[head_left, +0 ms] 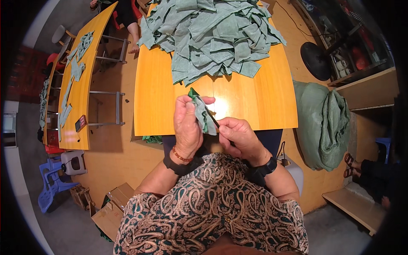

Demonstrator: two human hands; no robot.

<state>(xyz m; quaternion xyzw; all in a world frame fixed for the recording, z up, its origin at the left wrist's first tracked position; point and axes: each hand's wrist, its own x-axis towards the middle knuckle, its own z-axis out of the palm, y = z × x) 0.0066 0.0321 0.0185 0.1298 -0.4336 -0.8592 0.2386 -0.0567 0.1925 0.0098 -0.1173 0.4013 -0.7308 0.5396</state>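
Just over the near edge of the yellow table (272,102), my left hand (187,123) grips a small folded piece of pale green fabric (204,120) with a brighter green part at its top. My right hand (240,135) is closed on a thin dark rod (212,119), pinched between thumb and fingers. The rod slants up and left against the cloth. Whether its far end lies inside the fold or behind it, I cannot tell. Beyond my hands, a large heap of similar green cloth pieces (221,38) covers the far part of the table.
A big green bundle (323,123) stands on the floor at the right, below a black fan (315,60). At the left is another yellow table (78,106) with cloth strips. Cardboard boxes (109,219) and a blue plastic stool (53,185) stand lower left. Other people's legs show nearby.
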